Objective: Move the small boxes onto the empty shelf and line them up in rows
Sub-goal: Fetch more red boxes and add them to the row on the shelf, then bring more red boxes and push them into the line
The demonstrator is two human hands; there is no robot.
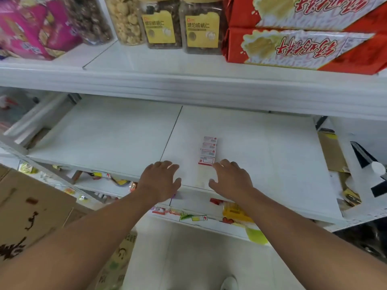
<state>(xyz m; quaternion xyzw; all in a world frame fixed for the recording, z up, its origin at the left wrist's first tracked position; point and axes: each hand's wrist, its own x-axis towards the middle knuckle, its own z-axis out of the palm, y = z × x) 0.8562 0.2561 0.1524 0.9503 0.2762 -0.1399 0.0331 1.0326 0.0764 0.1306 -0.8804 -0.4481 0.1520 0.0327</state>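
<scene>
A short row of small white boxes with red trim [207, 150] lies on the white middle shelf [117, 135], running front to back just right of the shelf's seam. My right hand [231, 180] hovers at the shelf's front edge, fingers spread, fingertips just short of the nearest box. To the left of the row, my left hand [160, 182] is at the same edge, fingers apart and holding nothing.
The shelf above [188, 84] carries pink bags [31, 30], clear jars with yellow labels [161, 24] and red cartons [303, 45]. A brown cardboard box [31, 210] stands at the lower left. Lower shelves hold small packets [234, 212]. Cardboard scraps [332, 151] lie at the right.
</scene>
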